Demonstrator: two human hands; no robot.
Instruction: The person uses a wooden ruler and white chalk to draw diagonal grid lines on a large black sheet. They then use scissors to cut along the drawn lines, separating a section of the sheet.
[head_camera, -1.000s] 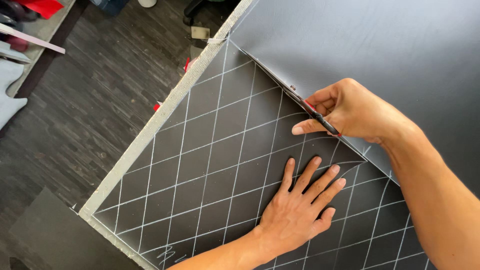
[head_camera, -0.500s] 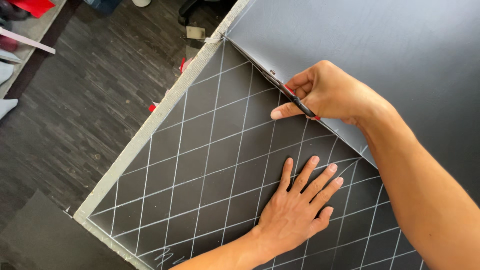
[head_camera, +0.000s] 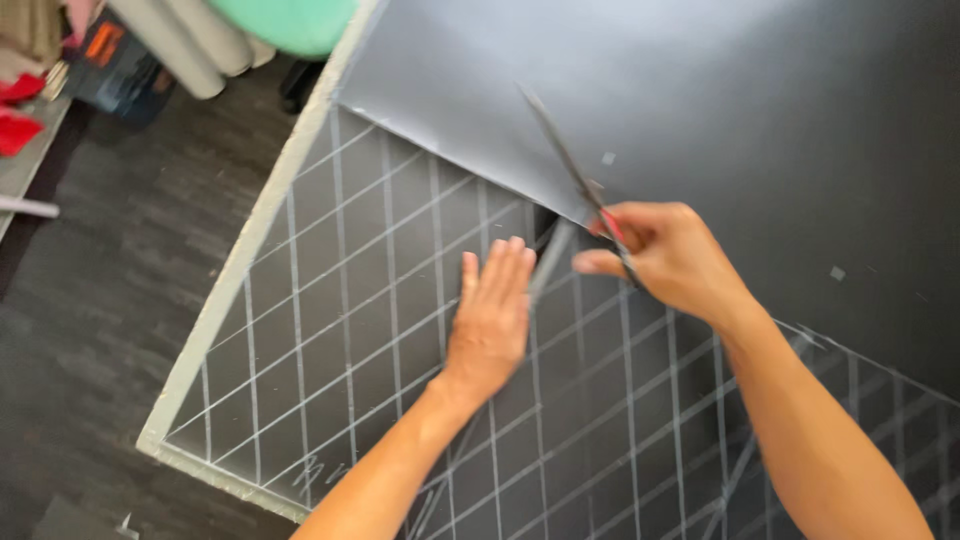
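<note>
The right hand (head_camera: 665, 260) grips open scissors (head_camera: 570, 175) pointing up-left along the sheet (head_camera: 700, 100) edge, nearer than the flat, empty left hand (head_camera: 490, 320) on the board (head_camera: 330, 330).

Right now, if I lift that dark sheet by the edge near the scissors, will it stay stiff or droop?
Probably droops: the dark sheet looks thin and lies flat on the gridded board. Its surface has a sheen, so it may slide. The left hand lies flat beside it; the right hand holds open scissors.
</note>
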